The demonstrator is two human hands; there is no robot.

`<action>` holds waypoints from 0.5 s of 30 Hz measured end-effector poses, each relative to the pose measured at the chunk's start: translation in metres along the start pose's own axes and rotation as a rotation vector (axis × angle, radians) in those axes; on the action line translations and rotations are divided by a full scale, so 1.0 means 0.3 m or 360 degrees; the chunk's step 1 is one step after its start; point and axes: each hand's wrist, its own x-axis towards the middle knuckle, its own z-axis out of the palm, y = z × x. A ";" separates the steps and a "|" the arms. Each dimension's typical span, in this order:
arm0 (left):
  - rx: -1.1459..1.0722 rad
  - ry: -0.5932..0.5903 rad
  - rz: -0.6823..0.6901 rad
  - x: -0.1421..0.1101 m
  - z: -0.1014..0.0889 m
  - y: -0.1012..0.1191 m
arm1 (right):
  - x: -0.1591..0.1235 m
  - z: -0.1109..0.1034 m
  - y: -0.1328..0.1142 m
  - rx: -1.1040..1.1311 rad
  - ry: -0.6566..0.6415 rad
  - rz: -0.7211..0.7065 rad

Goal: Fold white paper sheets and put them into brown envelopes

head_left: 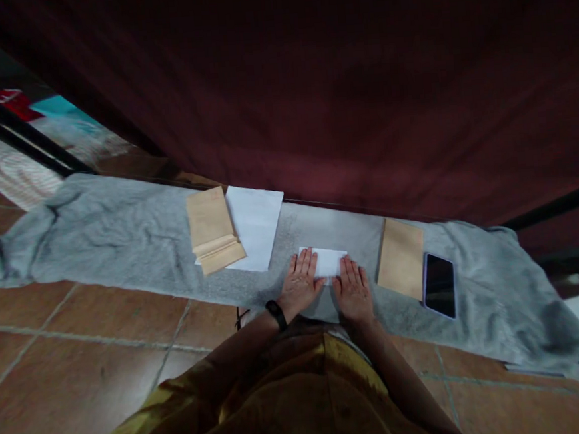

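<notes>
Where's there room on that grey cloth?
Flat grey cloth shows beyond the small white paper, between the big white sheet and right brown packet. Wrinkled patches: left of the left brown packet, right of the phone. Crowded: where the left hand and right hand touch the paper, and where the left packet overlaps the sheet.

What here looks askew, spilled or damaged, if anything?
The brown envelopes at left sit crookedly, angled over the larger white paper, and the grey cloth is rumpled toward both ends. No spill or damage shows.

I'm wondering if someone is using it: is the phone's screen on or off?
Off, it seems: the phone lies face up, its screen dark throughout.
</notes>
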 end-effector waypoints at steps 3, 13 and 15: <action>0.0009 -0.0024 -0.0010 0.003 -0.001 0.002 | 0.006 -0.007 -0.006 0.0026 0.0018 0.0017; 0.0024 -0.0035 0.0040 -0.001 -0.005 -0.002 | 0.025 -0.023 -0.076 0.0126 -0.0168 -0.0174; 0.0027 -0.0036 0.0037 -0.001 -0.004 -0.002 | 0.021 -0.020 -0.075 0.0096 -0.0166 -0.0164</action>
